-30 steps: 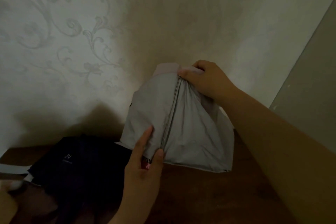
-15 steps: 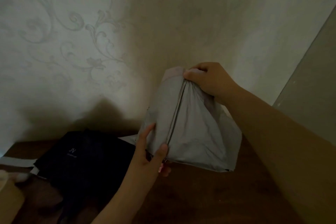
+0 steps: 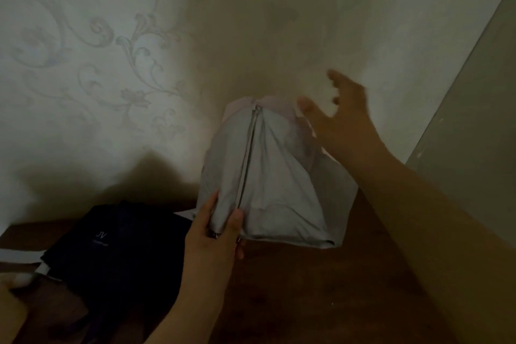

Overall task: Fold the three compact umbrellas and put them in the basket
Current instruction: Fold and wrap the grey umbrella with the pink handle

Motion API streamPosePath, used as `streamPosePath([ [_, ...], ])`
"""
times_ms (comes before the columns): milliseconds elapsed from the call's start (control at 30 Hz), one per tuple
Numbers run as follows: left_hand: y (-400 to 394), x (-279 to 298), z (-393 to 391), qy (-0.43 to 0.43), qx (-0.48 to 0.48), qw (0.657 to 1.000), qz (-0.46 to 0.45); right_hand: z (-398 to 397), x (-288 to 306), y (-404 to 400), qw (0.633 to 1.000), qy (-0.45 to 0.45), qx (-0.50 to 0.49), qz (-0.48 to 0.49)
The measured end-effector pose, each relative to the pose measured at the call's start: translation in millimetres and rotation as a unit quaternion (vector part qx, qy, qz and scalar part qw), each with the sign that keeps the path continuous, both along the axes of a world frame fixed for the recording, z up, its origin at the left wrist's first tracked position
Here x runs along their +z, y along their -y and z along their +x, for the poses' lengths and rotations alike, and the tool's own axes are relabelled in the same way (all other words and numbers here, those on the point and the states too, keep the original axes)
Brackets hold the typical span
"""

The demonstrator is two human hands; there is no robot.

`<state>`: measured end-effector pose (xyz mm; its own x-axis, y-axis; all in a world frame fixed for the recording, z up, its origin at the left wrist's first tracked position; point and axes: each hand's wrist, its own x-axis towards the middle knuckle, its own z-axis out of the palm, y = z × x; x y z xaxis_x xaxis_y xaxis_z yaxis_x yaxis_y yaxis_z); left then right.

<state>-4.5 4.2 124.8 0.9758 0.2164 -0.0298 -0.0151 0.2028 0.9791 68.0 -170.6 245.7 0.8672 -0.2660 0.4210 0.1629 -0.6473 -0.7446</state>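
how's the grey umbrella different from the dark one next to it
The grey umbrella is pale; the dark umbrella is navy with small white lettering. The grey one stands up off the table, its lower end gripped by the left hand; the dark one lies flat, untouched. Both look loose, not yet rolled.

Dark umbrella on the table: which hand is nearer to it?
Left. The left hand grips the grey umbrella just right of the dark umbrella; the right hand hovers open, farther off.
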Motion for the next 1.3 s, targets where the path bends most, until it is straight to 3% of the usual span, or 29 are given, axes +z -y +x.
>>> streamPosePath([
  [100,-3.7,-2.5,5.4,0.007,0.024,1.000,-0.001,-40.8,-29.1,13.0,0.991,0.004,-0.093,0.100],
  [233,-4.8,0.7,6.9,0.023,0.042,0.999,0.007,-76.8,-70.9,13.9,0.991,-0.106,-0.052,0.061],
  [300,-5.0,1.0,6.0,0.025,0.044,0.999,0.013,-73.6,-80.2,12.8,0.985,-0.138,-0.046,0.097],
  [333,-5.3,-0.5,5.9,0.028,0.044,0.999,0.016,-67.9,-81.0,11.2,0.968,-0.180,-0.048,0.168],
  [400,-5.8,-3.3,5.1,0.033,0.047,0.998,0.018,-57.0,-76.0,6.2,0.891,-0.283,-0.037,0.352],
  [467,-5.6,-4.3,3.6,0.040,0.049,0.998,0.018,-51.3,-69.6,1.6,0.838,-0.311,-0.004,0.449],
  [500,-5.5,-4.2,2.7,0.043,0.051,0.998,0.020,-50.9,-65.7,-0.9,0.846,-0.302,0.008,0.440],
  [567,-6.2,-4.3,2.1,0.049,0.058,0.997,0.021,-54.0,-59.9,-5.6,0.911,-0.246,0.009,0.332],
  [633,-8.1,-5.9,2.8,0.049,0.071,0.996,0.020,-61.4,-58.4,-9.2,0.972,-0.106,0.007,0.212],
  [700,-9.6,-8.1,4.1,0.055,0.085,0.995,0.026,-74.9,-56.3,-13.3,0.988,0.025,0.001,0.154],
  [767,-9.2,-9.3,4.7,0.069,0.095,0.993,0.031,-85.4,-55.7,-16.1,0.983,0.067,0.003,0.172],
  [833,-7.0,-10.3,4.2,0.074,0.097,0.992,0.036,-88.0,-57.2,-16.6,0.958,0.025,0.029,0.284],
  [900,-5.6,-10.8,4.4,0.066,0.101,0.992,0.036,-88.5,-58.8,-15.9,0.893,-0.073,0.084,0.435],
  [967,-4.3,-10.9,5.4,0.055,0.103,0.993,0.033,-93.1,-65.5,-17.1,0.851,-0.189,0.130,0.472],
  [1067,-1.3,-10.3,7.9,0.044,0.110,0.993,0.015,-101.8,-82.8,-24.1,0.866,-0.274,0.157,0.388],
  [1300,-1.1,-4.9,7.0,0.028,0.130,0.991,0.005,-104.7,-75.9,-22.9,0.959,-0.137,0.118,0.220],
])
